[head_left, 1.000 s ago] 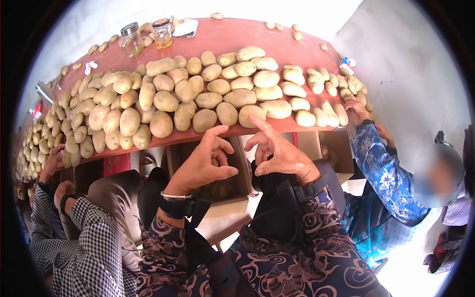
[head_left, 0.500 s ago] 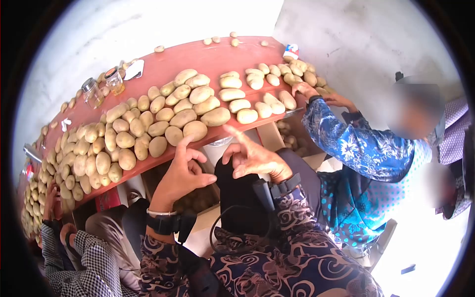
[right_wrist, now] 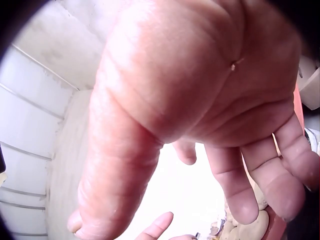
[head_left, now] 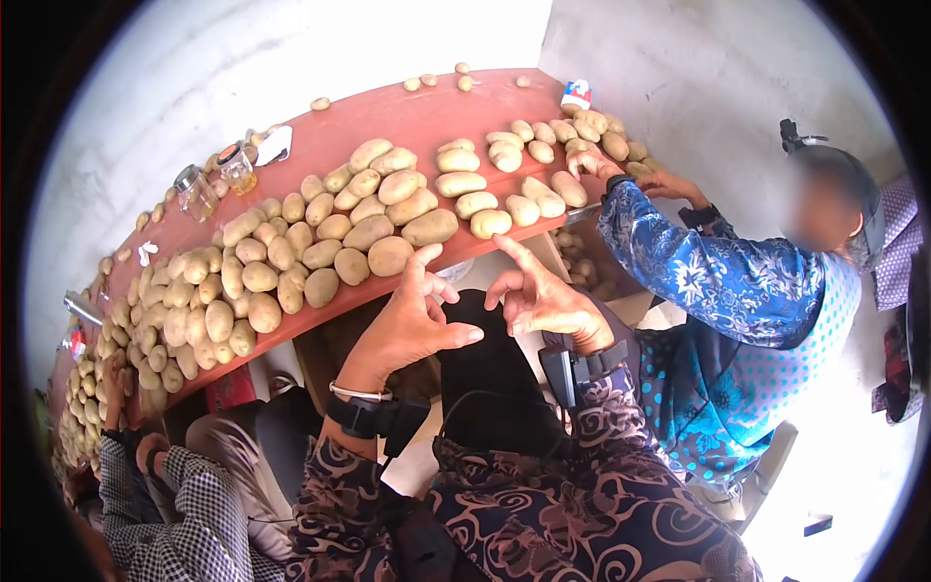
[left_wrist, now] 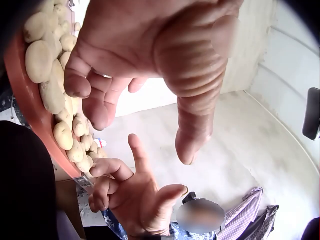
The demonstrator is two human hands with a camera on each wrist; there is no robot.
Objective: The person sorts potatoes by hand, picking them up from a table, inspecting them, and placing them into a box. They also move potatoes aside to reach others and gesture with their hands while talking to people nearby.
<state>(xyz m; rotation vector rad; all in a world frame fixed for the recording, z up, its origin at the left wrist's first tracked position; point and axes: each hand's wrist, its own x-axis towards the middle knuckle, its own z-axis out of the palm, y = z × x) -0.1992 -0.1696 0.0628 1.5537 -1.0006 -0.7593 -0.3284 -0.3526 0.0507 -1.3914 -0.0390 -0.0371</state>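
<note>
Potatoes (head_left: 260,276) lie before you in a long, crowded heap on the red table (head_left: 388,116), thick at your left and thinning into small groups towards your right, where some sit side by side near the front edge. Both your hands are raised between you and that edge, palms turned inwards and facing each other, well apart from each other at the thumbs.

Your left hand (head_left: 402,325) has its thumb stretched out sideways and its index finger pointing up and forward, with a wide gap between them; the other fingers bend loosely. Nearest to it in the head view is a rounded potato (head_left: 391,256) at the front of the heap. Your right hand (head_left: 553,310) mirrors that shape (a little more tightly at the thumb), its index finger reaching towards a yellowish potato (head_left: 491,224). Neither hand grips anything, and both wrist views show the fingers spread.

Beyond the heap stand a grey-lidded jar (head_left: 197,197) and an orange-lidded jar (head_left: 236,172), next to a white sheet (head_left: 275,145). At the far right corner, a small packet (head_left: 576,94) rests by more potatoes. To your right, a person in a blue patterned sleeve (head_left: 698,257) reaches to the potatoes; to your left, another wears a checked sleeve (head_left: 194,495).
</note>
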